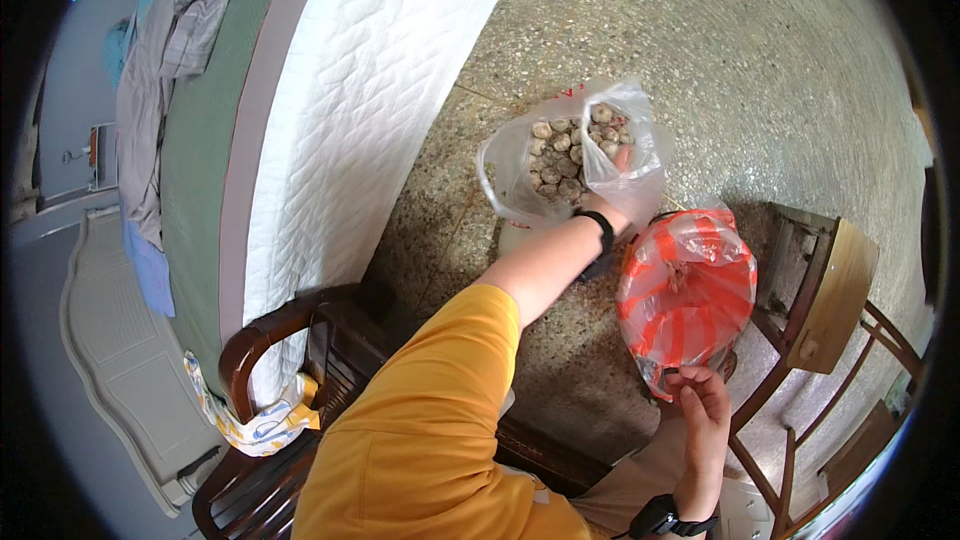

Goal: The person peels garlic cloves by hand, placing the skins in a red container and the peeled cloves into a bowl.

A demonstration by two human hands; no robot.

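My left hand (619,191) reaches into a clear plastic bag (517,191) on the floor; bag film and its handle hide most of the fingers, so its grip does not show. Many whole garlic bulbs (561,142) fill the bag. Beside it stands a bin lined with a red-and-white striped plastic bag (690,315), with what looks like dry garlic skin (679,277) inside. My right hand (701,390), a black watch on its wrist, is at the bin's near rim. Its fingertips pinch a small dark object (670,371), too small to name.
A small wooden stool or chair (832,300) stands right of the bin. On the left are a bed with a white quilted side (337,90) and a dark wooden armrest (247,345) with a patterned cloth (270,427). The speckled floor (697,67) extends beyond the bags.
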